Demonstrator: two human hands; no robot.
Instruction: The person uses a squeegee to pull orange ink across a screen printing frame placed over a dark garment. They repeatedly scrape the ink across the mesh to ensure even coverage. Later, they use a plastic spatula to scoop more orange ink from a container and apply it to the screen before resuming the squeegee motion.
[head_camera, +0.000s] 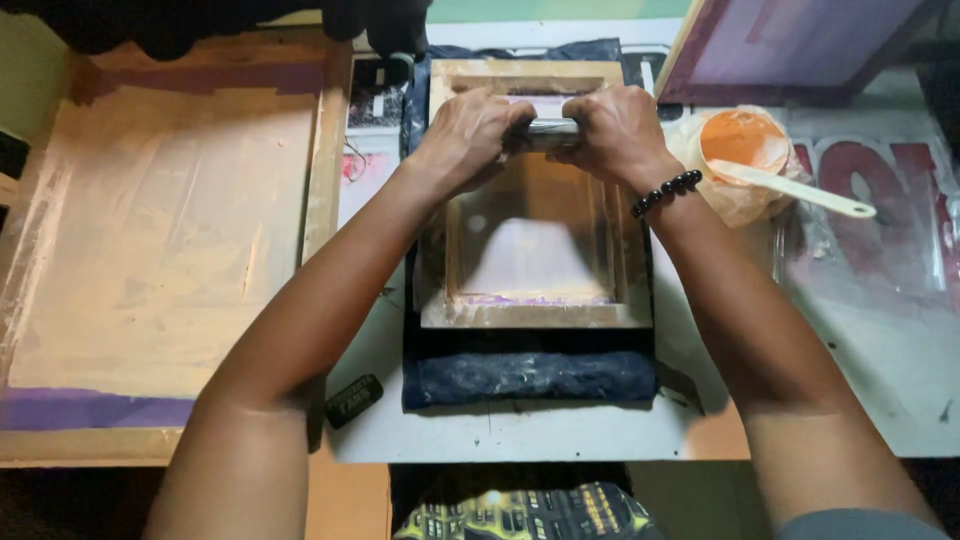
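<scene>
gripped a squeegee (548, 132) at the far end of the wooden screen frame (535, 315), left hand (470, 135) and right hand (615, 130) fingers wrapped tight; dark cloth (530, 378) beneath the frame, orange ink tub (742, 140) right of it.

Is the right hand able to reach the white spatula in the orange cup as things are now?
Probably yes. The white spatula lies across the orange cup just beside the right hand, with nothing between them. However, that hand now grips the squeegee together with the left hand.

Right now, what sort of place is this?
Likely a small screen-printing workshop. Both hands, left hand and right hand, press a squeegee across a wooden-framed screen laid on dark fabric; an orange ink tub stands beside it.
</scene>
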